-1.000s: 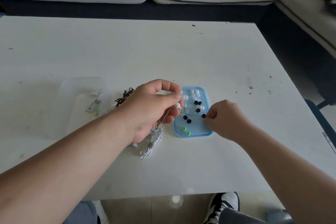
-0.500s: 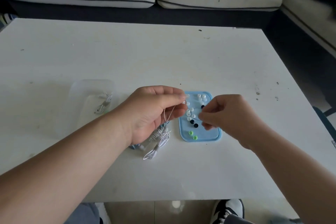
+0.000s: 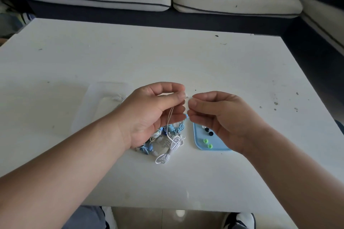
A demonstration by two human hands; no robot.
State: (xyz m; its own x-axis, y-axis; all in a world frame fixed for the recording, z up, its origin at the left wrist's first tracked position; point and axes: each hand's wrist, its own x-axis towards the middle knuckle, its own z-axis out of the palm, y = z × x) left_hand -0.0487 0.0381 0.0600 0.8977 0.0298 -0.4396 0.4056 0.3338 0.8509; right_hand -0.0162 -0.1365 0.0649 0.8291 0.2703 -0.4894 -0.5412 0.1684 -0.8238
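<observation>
Hands have met above the bench [image 3: 167, 57]: my right hand [image 3: 223, 117] left the blue tray [image 3: 214, 145] and its fingers pinch a white piece [image 3: 187, 96] against the end of the cord [image 3: 170, 117], which my left hand [image 3: 150, 115] grips in its fingers. Fitting it on can start, I judge.

A white table [image 3: 167, 57] is bearing a blue tray [image 3: 197, 143], which is lying flat near its front edge. Just left of the tray a heap of cord bundles [image 3: 168, 148] is sitting, and a clear plastic box [image 3: 101, 102] is lying further left.
</observation>
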